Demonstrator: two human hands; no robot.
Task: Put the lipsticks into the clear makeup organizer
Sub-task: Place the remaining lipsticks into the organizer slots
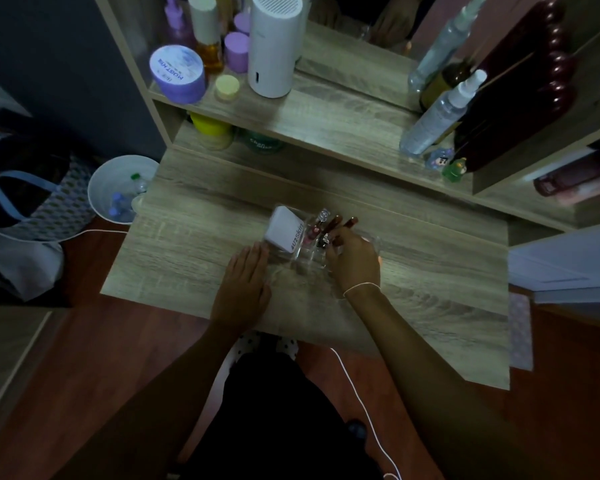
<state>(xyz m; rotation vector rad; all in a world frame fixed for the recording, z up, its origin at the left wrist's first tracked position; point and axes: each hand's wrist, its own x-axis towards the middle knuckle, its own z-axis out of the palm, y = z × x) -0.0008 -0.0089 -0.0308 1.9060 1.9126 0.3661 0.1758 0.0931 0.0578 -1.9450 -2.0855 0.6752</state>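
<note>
The clear makeup organizer (305, 259) stands in the middle of the wooden desk (194, 237). A white box (284, 232) printed with lettering fills its left compartment. Several lipsticks (331, 225) stand upright in the slots to the right of the box. My right hand (355, 259) reaches over the organizer's right side, fingers pinched on a dark red lipstick (350, 223) whose top sticks out above the fingertips. My left hand (245, 289) lies flat on the desk, fingertips touching the organizer's left front corner, holding nothing.
A raised shelf (326, 123) behind the desk carries purple jars, a white cylinder (274, 43), spray bottles (437, 116) and a dark bottle. A white bin (118, 188) with plastic bottles stands left of the desk, beside a bag. A white cable runs across my lap.
</note>
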